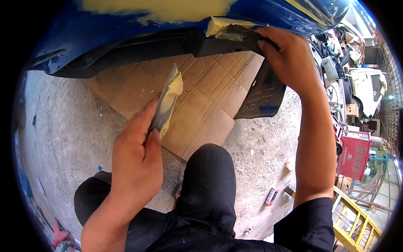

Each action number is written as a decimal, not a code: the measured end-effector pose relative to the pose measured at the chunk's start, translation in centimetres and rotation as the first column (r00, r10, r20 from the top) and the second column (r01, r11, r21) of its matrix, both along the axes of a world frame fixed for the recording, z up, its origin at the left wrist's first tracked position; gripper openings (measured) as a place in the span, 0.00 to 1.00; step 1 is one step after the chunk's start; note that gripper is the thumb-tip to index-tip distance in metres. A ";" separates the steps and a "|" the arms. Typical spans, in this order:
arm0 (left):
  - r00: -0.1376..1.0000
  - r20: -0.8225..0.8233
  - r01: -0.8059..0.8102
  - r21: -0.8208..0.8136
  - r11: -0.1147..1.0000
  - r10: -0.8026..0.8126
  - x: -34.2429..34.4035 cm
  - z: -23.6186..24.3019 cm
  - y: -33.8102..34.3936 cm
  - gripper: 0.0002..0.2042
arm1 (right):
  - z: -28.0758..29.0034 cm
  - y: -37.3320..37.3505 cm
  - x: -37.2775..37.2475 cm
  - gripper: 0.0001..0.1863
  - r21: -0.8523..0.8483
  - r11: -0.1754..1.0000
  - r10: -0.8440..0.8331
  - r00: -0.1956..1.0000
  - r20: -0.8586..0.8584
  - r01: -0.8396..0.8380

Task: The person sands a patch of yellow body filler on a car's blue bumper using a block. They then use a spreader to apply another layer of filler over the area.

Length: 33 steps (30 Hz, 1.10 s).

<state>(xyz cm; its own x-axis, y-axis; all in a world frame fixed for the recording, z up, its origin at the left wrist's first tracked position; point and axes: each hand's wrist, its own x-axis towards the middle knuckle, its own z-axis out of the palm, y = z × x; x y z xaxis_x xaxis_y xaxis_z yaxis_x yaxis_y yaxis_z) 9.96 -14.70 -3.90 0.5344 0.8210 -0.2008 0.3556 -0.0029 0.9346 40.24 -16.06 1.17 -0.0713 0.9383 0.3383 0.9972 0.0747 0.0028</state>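
Note:
My left hand (136, 153) is closed around a flat grey plate (162, 110), tilted upright, with a lump of pale yellow body filler (175, 86) along its right side. At the lower edge of a blue car bumper (168, 25), my right hand (289, 56) pinches a dark, flat spreader (252, 39). The spreader's far end lies against a patch of yellow filler (216, 26) on the bumper's edge, and some filler is smeared on it. Farther left, a broad dull yellow area (157, 7) covers the blue paint.
Below the bumper, flattened cardboard (201, 113) covers part of the concrete floor (256, 155). A black ribbed flap (263, 94) hangs beneath my right hand. At right are a small can (271, 196), a yellow ladder (354, 222), a red machine (354, 155) and a white vehicle (367, 88).

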 end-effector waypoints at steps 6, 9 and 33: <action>1.000 0.001 -0.005 0.010 1.000 0.005 -0.3 -0.2 -0.2 0.21 | -0.4 0.5 -0.9 0.11 0.018 0.998 0.065 0.996 -0.057 -0.064; 1.000 -0.012 -0.005 0.014 1.000 0.005 -0.4 -0.2 -0.1 0.21 | 0.0 1.0 -1.9 0.10 -0.007 1.000 0.012 1.000 -0.023 -0.012; 1.000 -0.027 0.003 0.036 0.999 -0.002 -0.4 -0.1 0.0 0.21 | -1.6 1.4 -1.9 0.08 0.070 0.996 -0.063 0.994 0.087 0.057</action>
